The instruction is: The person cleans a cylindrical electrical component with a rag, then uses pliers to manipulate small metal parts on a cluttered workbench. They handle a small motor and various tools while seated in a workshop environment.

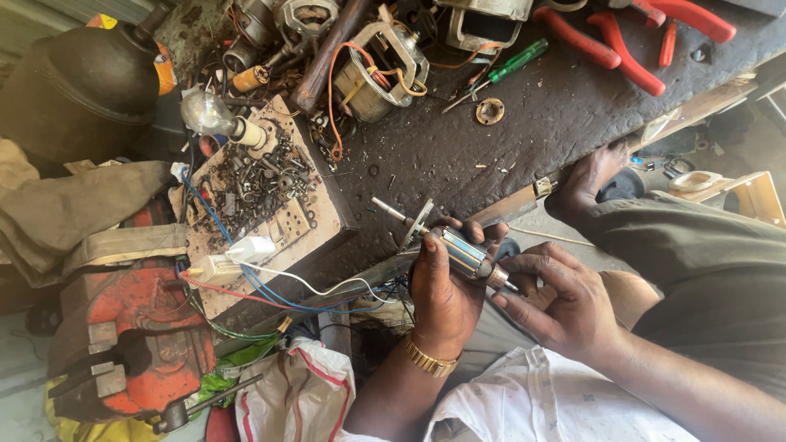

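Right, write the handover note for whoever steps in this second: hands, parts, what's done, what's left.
Left hand: gripped around the motor armature, held just off the bench.
Right hand: open, fingertips at the armature's shaft end.
Another person's hand rests on the bench edge.
Stator with copper windings, green screwdriver and red pliers lie on the bench.
Done: armature is out of the stator.
Left: the two are still apart, nothing refitted.
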